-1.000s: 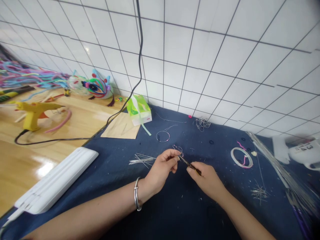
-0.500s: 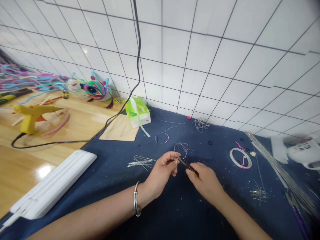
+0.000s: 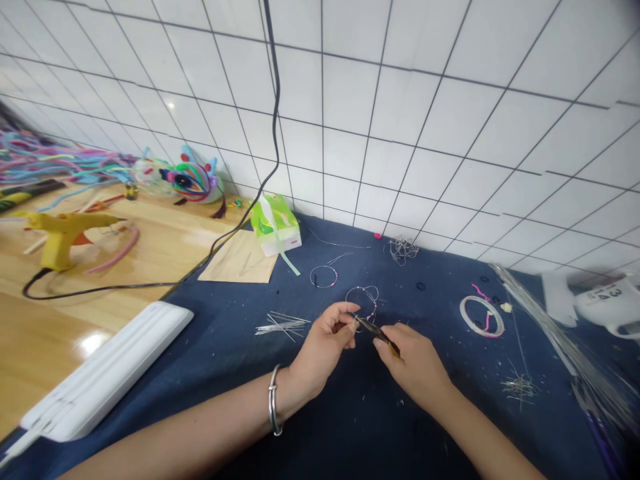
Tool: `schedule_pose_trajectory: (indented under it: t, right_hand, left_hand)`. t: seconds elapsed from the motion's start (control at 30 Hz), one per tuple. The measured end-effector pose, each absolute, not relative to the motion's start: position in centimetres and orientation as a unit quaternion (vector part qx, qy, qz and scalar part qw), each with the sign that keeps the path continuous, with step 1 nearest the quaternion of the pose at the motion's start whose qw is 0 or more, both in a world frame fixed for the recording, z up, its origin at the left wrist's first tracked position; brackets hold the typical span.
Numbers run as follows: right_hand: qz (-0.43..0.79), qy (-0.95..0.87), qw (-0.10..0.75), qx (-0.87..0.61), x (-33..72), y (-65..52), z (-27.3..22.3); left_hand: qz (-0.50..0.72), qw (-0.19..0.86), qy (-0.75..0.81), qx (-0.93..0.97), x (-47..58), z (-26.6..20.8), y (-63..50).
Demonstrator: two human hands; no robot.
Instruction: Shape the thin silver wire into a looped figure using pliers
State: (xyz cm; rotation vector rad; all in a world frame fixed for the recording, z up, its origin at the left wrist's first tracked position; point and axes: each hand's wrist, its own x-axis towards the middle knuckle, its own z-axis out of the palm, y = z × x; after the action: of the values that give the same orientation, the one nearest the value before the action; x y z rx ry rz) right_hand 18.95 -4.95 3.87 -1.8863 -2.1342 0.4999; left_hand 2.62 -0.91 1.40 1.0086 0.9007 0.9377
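Note:
Between thumb and fingers, my left hand [image 3: 330,333] pinches a thin wire hoop with small pink beads [image 3: 374,301]; its loop rises beyond the fingertips. My right hand [image 3: 413,360] is wrapped around a pair of pliers [image 3: 373,328], whose jaws meet the wire right at the left fingertips. Whether the jaws are fully closed is too small to see. Behind my hands, a second beaded wire ring [image 3: 324,276] lies flat on the dark blue cloth [image 3: 220,347]. Left of my left hand is a small pile of short straight wires [image 3: 283,324].
A white power strip [image 3: 107,370] and a yellow glue gun [image 3: 65,230] are at left. A green tissue pack [image 3: 276,223] stands by the tiled wall. At right are a tape roll [image 3: 465,317], wire scraps [image 3: 520,387], long wires [image 3: 545,327] and a white mug [image 3: 605,307].
The beaded hoop has turned slightly in my left fingers, its loop tilting a little differently. The pliers have shifted slightly at the wire; both hands remain in nearly the same place.

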Motion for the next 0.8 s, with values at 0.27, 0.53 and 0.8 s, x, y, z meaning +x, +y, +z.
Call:
schedule_pose_trajectory:
  t: [0.27, 0.53, 0.8]
  right_hand:
    - [0.161, -0.742, 0.145, -0.634, 19.17, -4.88, 3.66]
    - [0.159, -0.749, 0.136, -0.629, 19.21, -4.71, 3.27]
    - [0.146, -0.743, 0.136, -0.639, 18.98, -4.89, 3.18]
  left_hand:
    - [0.424, 0.682, 0.398, 0.444, 2.64, 1.51, -0.95]
    - [0.430, 0.683, 0.397, 0.436, 2.63, 1.58, -0.93]
    - [0.448, 0.672, 0.404, 0.431, 2.63, 1.40, -0.96]
